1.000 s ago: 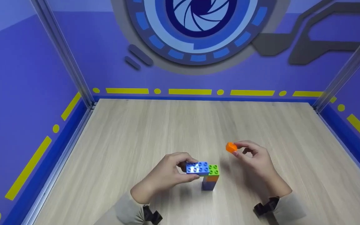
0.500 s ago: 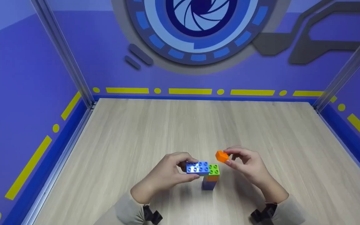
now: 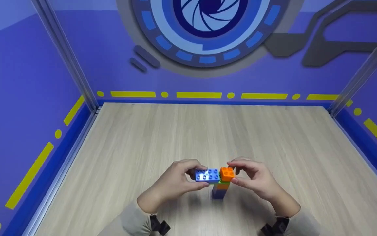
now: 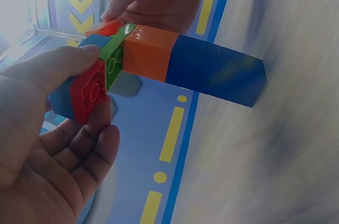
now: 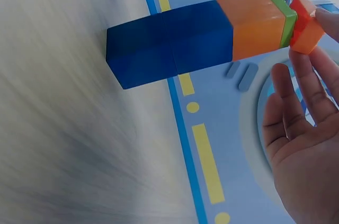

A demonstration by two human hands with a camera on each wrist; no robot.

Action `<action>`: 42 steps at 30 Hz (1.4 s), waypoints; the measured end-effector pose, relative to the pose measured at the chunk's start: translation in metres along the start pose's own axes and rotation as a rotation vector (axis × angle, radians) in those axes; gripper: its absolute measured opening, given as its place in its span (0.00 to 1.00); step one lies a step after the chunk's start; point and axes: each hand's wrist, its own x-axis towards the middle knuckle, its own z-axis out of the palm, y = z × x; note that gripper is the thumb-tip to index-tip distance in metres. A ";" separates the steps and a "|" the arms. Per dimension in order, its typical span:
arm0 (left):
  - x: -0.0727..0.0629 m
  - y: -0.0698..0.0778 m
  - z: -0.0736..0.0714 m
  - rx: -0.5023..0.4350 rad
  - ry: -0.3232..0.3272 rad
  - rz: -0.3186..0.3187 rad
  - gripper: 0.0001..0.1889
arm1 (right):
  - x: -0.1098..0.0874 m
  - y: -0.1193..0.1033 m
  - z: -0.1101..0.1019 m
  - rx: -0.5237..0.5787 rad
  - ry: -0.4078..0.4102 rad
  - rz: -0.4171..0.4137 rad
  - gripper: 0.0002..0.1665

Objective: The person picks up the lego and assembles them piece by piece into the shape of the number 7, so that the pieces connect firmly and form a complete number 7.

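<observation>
My left hand (image 3: 172,182) pinches a blue toy brick (image 3: 207,176) between thumb and fingers. A red piece (image 4: 91,92) shows below that brick, beside a thin green plate (image 4: 117,54). The green plate caps a standing column: an orange brick (image 5: 253,25), then two dark blue bricks (image 5: 169,44). My right hand (image 3: 262,180) holds a small orange brick (image 3: 227,173) by thumb and fingertips over the plate's right end. Seen from the right wrist, this brick is tilted, its lower edge right at the plate. It hides most of the green studs in the head view.
The column stands on a light wooden table (image 3: 162,131). Blue panels with yellow dashes (image 3: 198,95) close off its back and sides, and metal posts (image 3: 77,65) mark the corners. A black strap device (image 3: 159,226) sits at each wrist.
My right hand has moved left and toward me, bringing the small orange brick from beyond the column onto the green plate's right end. The left hand has kept its place on the blue brick.
</observation>
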 end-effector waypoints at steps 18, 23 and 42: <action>0.001 0.001 0.002 -0.018 0.009 -0.011 0.16 | -0.006 0.007 0.019 0.134 -0.002 0.081 0.21; 0.001 0.000 0.003 -0.020 0.016 -0.011 0.16 | -0.011 0.007 0.033 0.172 0.070 0.130 0.18; 0.000 -0.002 0.004 -0.038 0.021 0.026 0.15 | -0.014 0.012 0.047 0.145 0.144 0.057 0.18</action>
